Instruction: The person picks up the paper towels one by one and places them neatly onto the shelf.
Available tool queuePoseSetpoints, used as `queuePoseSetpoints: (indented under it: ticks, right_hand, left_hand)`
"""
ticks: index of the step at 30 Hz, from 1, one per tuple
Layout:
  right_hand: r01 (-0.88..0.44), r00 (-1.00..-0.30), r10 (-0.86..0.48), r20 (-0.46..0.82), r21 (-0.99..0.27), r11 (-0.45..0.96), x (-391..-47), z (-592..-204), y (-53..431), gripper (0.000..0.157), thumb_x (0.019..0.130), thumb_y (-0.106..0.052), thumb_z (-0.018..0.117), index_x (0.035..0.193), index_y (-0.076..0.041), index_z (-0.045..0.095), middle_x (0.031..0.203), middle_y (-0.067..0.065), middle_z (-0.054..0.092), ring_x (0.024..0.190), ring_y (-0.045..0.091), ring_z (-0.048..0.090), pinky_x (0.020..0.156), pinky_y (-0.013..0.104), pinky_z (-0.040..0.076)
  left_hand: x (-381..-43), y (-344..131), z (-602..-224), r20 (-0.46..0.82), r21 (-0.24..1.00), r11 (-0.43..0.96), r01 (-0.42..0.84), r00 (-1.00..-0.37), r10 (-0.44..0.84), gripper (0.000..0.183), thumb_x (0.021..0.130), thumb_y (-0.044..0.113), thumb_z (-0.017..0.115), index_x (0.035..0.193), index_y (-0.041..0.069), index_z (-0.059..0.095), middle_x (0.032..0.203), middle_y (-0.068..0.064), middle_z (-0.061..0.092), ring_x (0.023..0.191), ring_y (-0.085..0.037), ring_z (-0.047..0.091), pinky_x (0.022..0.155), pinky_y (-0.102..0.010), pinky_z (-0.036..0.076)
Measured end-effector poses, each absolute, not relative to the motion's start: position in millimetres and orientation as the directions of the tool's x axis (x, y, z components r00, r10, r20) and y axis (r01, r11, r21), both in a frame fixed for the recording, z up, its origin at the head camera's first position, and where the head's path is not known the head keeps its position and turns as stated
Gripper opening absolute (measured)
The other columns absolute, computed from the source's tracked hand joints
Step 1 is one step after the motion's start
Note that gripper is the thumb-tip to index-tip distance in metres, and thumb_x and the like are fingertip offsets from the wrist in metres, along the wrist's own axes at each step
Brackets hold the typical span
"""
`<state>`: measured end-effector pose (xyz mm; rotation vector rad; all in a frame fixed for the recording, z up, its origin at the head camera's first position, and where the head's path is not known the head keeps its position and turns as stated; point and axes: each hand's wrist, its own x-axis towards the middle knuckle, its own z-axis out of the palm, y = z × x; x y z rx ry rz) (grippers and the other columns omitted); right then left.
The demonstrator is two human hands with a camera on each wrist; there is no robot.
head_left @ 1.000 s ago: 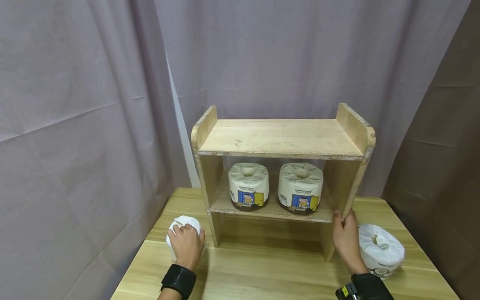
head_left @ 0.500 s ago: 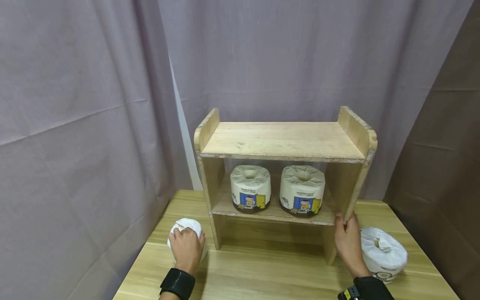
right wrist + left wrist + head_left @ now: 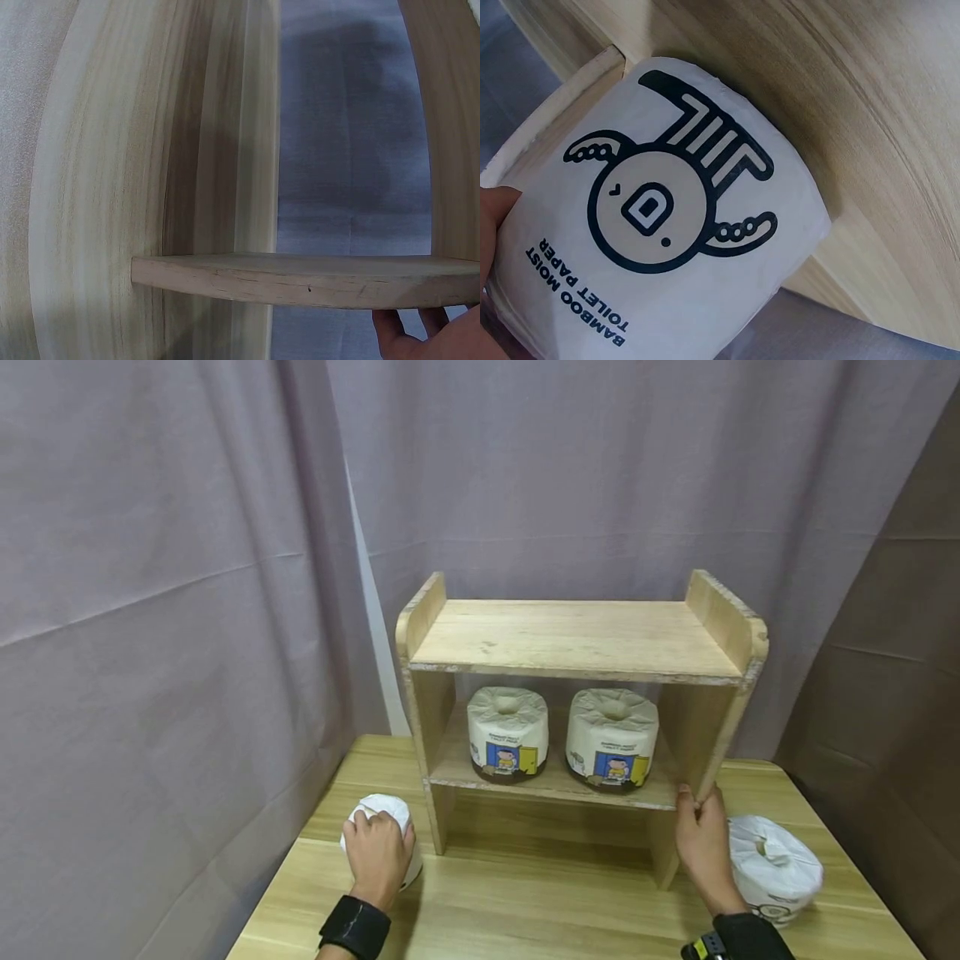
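Note:
My left hand [image 3: 377,857] holds a white-wrapped toilet roll [image 3: 390,810] from above, at the left of the wooden shelf [image 3: 573,639]. In the left wrist view this toilet roll [image 3: 705,202] shows a printed cartoon animal and lettering, with fingers [image 3: 491,232] at the left edge. Whether its base touches the table cannot be told. My right hand [image 3: 703,856] grips the lower front edge of the shelf's right side panel. The right wrist view has the fingers [image 3: 391,334] against the underside of a wooden board [image 3: 300,281].
Two cream toilet rolls, a left one [image 3: 507,735] and a right one [image 3: 612,739], stand on the middle board. Another white toilet roll [image 3: 776,868] stands on the table [image 3: 510,910], right of my right hand. Grey curtains [image 3: 570,468] hang behind and at the left.
The head view has shifted slightly, so the scene sits further right. More of the left toilet roll's lower right side shows beneath my left hand. My right hand keeps its hold on the shelf.

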<state>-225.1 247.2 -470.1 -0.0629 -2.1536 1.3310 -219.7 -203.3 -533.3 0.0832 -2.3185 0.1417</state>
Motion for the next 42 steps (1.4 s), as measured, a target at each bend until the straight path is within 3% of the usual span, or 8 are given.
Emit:
queuePoseSetpoints:
  ticks: [6,13,20,25,32,42]
  right_hand:
    - [-0.268,-0.828,0.333,0.451,-0.84,0.471,-223,-468,247,0.043,0.113,-0.017,0.039,0.143,0.012,0.046,0.132,0.032,0.055,0.123,0.035,0.05,0.095,0.02,0.033]
    - [-0.288,-0.816,0.326,0.477,-0.825,0.485,-224,-469,247,0.04,0.111,-0.013,0.04,0.14,0.013,0.05,0.129,0.03,0.057,0.116,0.022,0.049,0.092,0.018,0.032]
    - [-0.304,-0.818,0.316,0.481,-0.828,0.472,-224,-469,247,0.042,0.112,-0.013,0.04,0.145,0.012,0.048,0.138,0.032,0.055,0.124,0.026,0.049,0.096,0.013,0.032]
    - [-0.316,-0.808,0.318,0.496,-0.821,0.476,-225,-470,247,0.041,0.111,-0.011,0.04,0.142,0.012,0.05,0.132,0.031,0.057,0.119,0.022,0.049,0.095,0.014,0.032]
    - [-0.31,-0.822,0.301,0.484,-0.823,0.476,-225,-468,248,0.043,0.112,-0.013,0.039,0.145,0.012,0.048,0.136,0.033,0.054,0.125,0.038,0.05,0.096,0.015,0.031]
    - [-0.285,-0.831,0.31,0.462,-0.832,0.476,-224,-468,248,0.044,0.112,-0.014,0.038,0.146,0.012,0.047,0.137,0.033,0.054,0.125,0.038,0.05,0.095,0.016,0.032]
  left_hand:
    - [-216,-205,-529,0.737,-0.066,0.996,-0.067,-0.676,0.003,0.052,0.075,0.042,0.089,0.072,-0.003,0.063,0.065,-0.016,0.064,0.07,-0.033,0.052,0.07,-0.046,0.038]
    - [-206,-204,-517,0.74,-0.058,0.997,-0.049,-0.673,0.01,0.051,0.074,0.041,0.089,0.072,-0.003,0.062,0.065,-0.016,0.063,0.07,-0.033,0.052,0.069,-0.046,0.037]
    - [-194,-203,-500,0.768,-0.04,0.999,-0.01,-0.641,0.024,0.05,0.073,0.038,0.09,0.072,-0.004,0.063,0.065,-0.016,0.064,0.069,-0.034,0.051,0.068,-0.046,0.037]
    - [-185,-202,-490,0.776,-0.019,1.0,0.015,-0.63,0.024,0.048,0.073,0.036,0.09,0.07,-0.003,0.062,0.064,-0.016,0.064,0.068,-0.033,0.05,0.068,-0.045,0.037]
    - [-175,-200,-472,0.8,-0.013,0.999,0.046,-0.599,0.038,0.047,0.073,0.036,0.089,0.069,-0.001,0.06,0.063,-0.016,0.063,0.067,-0.034,0.051,0.067,-0.045,0.036]
    - [-161,-193,-442,0.831,-0.007,0.994,0.109,-0.552,0.066,0.045,0.073,0.035,0.088,0.067,0.001,0.058,0.061,-0.014,0.061,0.066,-0.033,0.049,0.065,-0.044,0.034]
